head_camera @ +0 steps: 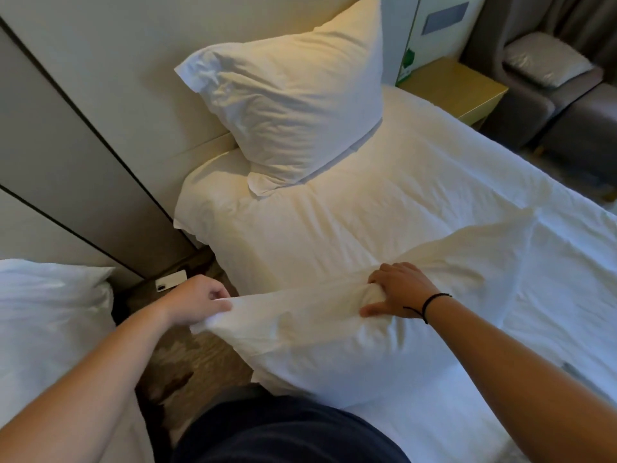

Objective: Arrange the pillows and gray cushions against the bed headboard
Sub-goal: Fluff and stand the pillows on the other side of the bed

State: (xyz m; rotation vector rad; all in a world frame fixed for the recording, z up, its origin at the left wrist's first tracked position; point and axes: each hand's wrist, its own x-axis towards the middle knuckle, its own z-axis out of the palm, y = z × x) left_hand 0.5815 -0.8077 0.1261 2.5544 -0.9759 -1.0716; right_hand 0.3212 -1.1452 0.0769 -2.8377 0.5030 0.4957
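One white pillow (293, 105) stands upright, leaning against the beige headboard (140, 61) at the top of the bed. A second white pillow (317, 339) lies flat on the white bedding near the bed's front left edge. My left hand (197, 299) pinches this pillow's left corner flap. My right hand (397, 290) grips a bunch of its cover along the top edge. A gray cushion (544, 58) rests on a gray armchair at the far right, away from the bed.
A yellow bedside table (457, 86) stands beyond the bed's head. Another white pillow or bedding (46, 315) lies at the left on a neighbouring bed. A phone-like object (170, 280) lies on the patterned carpet between the beds. Gray armchair (567, 118) at right.
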